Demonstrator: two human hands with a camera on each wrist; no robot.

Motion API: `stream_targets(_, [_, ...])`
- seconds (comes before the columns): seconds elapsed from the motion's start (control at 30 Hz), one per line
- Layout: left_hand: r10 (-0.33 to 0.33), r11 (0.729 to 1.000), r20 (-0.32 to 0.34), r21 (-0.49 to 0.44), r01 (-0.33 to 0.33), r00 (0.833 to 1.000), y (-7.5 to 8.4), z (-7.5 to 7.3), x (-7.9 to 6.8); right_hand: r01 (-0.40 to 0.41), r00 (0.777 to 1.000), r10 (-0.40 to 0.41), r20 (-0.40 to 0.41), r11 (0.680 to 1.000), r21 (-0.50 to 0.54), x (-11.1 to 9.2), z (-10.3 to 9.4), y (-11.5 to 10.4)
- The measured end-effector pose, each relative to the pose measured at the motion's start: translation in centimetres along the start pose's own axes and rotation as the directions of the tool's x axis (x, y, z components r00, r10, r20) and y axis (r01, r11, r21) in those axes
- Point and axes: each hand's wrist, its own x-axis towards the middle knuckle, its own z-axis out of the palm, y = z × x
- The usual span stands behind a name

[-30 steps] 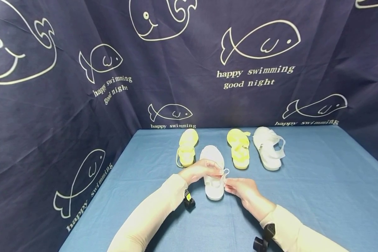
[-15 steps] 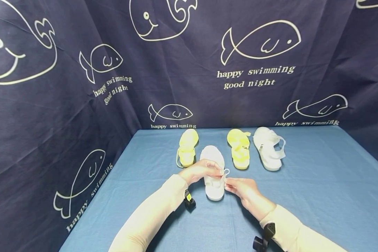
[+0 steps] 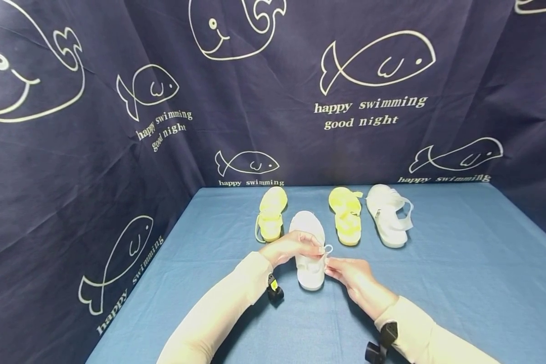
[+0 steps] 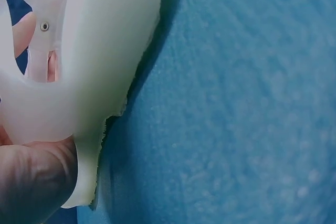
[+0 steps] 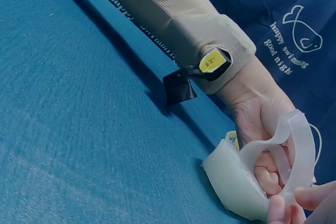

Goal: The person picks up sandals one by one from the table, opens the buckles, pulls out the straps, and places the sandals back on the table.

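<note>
A white sandal [image 3: 310, 279] stands on the blue cloth with its toe pointing away. My left hand [image 3: 293, 245] reaches across it from the left, with fingertips at the thin strap loop [image 3: 328, 248] on the right side. In the left wrist view, the left thumb [image 4: 37, 177] lies against the side of the sandal [image 4: 110, 30]. From the right, my right hand [image 3: 351, 275] pinches the side strap close to those fingertips. Its fingers [image 5: 315, 195] grip the translucent strap [image 5: 301, 156] in the right wrist view. A small metal eyelet [image 4: 44, 26] shows in a strap.
Farther back stand a yellow sandal [image 3: 271, 215] on the left, another yellow sandal [image 3: 347, 225] on the right and a second white sandal [image 3: 390, 227] beside it. A dark fish-print curtain [image 3: 264, 101] borders the blue-covered table [image 3: 464, 268] at the back and left.
Both hands keep their hold at the sandal's strap with hardly any movement. The whole head view has shifted very slightly.
</note>
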Motion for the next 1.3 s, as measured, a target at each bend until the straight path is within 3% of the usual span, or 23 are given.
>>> stream_targets(0.2, [-0.006, 1.0, -0.006, 0.003, 0.006, 1.0, -0.1, 0.1, 0.1, 0.002, 1.0, -0.002, 0.007, 1.0, 0.013, 0.0, -0.2, 0.1])
stream_targets(0.47, [0.017, 1.0, 0.001, -0.011, -0.017, 1.0, -0.3, -0.2, 0.0, 0.018, 0.998, -0.014, 0.056, 0.998, -0.064, 0.6, -0.5, -0.1])
stream_targets(0.63, [0.02, 1.0, -0.007, -0.022, -0.02, 1.0, -0.3, -0.2, 0.0, 0.034, 0.997, -0.031, 0.074, 0.998, -0.044, 1.0, -0.7, -0.5])
stream_targets(1.3, [0.015, 1.0, 0.004, -0.018, -0.015, 1.0, -0.2, 0.0, 0.2, 0.102, 0.994, -0.097, 0.051, 0.988, -0.115, 2.1, -0.9, -0.6])
